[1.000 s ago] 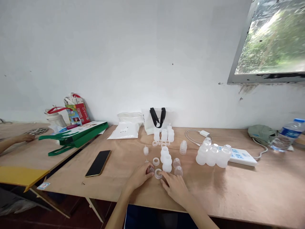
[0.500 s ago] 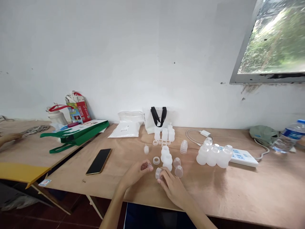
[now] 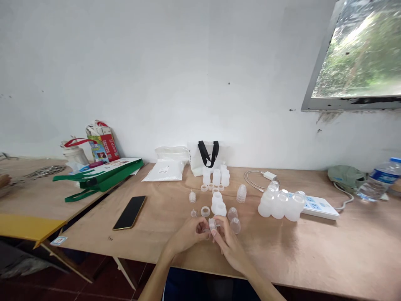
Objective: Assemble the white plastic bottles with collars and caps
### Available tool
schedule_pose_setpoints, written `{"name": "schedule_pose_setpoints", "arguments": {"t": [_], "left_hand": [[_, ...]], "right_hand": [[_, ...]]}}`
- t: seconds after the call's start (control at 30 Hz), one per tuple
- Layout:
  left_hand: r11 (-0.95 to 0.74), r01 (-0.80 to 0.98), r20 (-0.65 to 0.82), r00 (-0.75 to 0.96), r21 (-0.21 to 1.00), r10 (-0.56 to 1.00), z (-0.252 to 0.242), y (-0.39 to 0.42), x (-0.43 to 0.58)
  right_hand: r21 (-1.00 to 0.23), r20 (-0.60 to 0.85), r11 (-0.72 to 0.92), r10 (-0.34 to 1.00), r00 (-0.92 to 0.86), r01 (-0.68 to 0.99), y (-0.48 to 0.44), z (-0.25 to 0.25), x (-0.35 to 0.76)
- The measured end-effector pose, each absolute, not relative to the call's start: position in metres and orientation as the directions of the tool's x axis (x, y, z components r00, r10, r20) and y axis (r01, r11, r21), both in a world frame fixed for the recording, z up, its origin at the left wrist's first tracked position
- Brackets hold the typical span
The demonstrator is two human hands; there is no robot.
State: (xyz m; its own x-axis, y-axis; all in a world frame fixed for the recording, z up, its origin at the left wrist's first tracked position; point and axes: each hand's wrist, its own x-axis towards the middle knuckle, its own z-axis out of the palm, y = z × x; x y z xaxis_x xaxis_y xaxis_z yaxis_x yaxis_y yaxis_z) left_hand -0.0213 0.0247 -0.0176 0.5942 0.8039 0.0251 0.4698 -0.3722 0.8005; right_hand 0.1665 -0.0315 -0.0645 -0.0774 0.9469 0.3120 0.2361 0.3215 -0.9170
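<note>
My right hand grips a clear ribbed plastic cap on its side between thumb and fingers. Beside it, the closed fingers of my left hand hold a small clear piece, mostly hidden, against the cap's left end. A loose ring collar lies just beyond my hands, and a small clear nipple stands left of it. Translucent white bottles are lined up behind my right hand. Two clear domed covers rest to their right.
A phone lies on the left. More bottles and rings stand before a white bag. At right are bottles, a power strip and a water bottle. Another person's hand shows far left.
My left hand has moved right with its small piece, meeting the cap in my right hand. The nipple by the collar now shows. The other person's hand has drawn back left.
</note>
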Motion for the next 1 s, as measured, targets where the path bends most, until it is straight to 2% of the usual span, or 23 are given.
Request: {"name": "schedule_pose_setpoints", "arguments": {"t": [0.1, 0.3, 0.47, 0.6, 0.73, 0.87, 1.0], "left_hand": [[-0.35, 0.437, 0.046, 0.57, 0.829, 0.821, -0.018, 0.023, -0.019], [-0.24, 0.366, -0.007, 0.56, 0.899, 0.829, -0.018, 0.021, -0.017], [-0.154, 0.255, -0.021, 0.574, 0.955, 0.819, -0.021, 0.024, -0.015], [-0.082, 0.156, -0.026, 0.589, 0.984, 0.808, -0.023, 0.022, -0.009], [-0.062, 0.133, -0.033, 0.613, 0.989, 0.789, -0.017, 0.016, -0.006], [-0.066, 0.08, -0.005, 0.678, 0.995, 0.735, -0.01, 0.011, -0.009], [-0.078, 0.103, -0.007, 0.644, 0.992, 0.765, -0.006, 0.01, -0.011]], "right_hand": [[-0.904, 0.3, 0.339, 0.937, -0.181, 0.259, -0.03, -0.063, 0.167], [-0.908, 0.253, 0.314, 0.939, -0.234, 0.277, -0.028, -0.06, 0.168], [-0.874, 0.309, 0.382, 0.914, -0.263, 0.301, -0.026, -0.063, 0.169], [-0.856, 0.36, 0.414, 0.907, -0.218, 0.309, -0.024, -0.068, 0.168], [-0.861, 0.376, 0.405, 0.914, -0.153, 0.307, -0.021, -0.066, 0.17], [-0.893, 0.361, 0.371, 0.928, -0.087, 0.256, -0.022, -0.059, 0.171], [-0.944, 0.283, 0.289, 0.957, -0.059, 0.157, -0.026, -0.055, 0.169]]}}
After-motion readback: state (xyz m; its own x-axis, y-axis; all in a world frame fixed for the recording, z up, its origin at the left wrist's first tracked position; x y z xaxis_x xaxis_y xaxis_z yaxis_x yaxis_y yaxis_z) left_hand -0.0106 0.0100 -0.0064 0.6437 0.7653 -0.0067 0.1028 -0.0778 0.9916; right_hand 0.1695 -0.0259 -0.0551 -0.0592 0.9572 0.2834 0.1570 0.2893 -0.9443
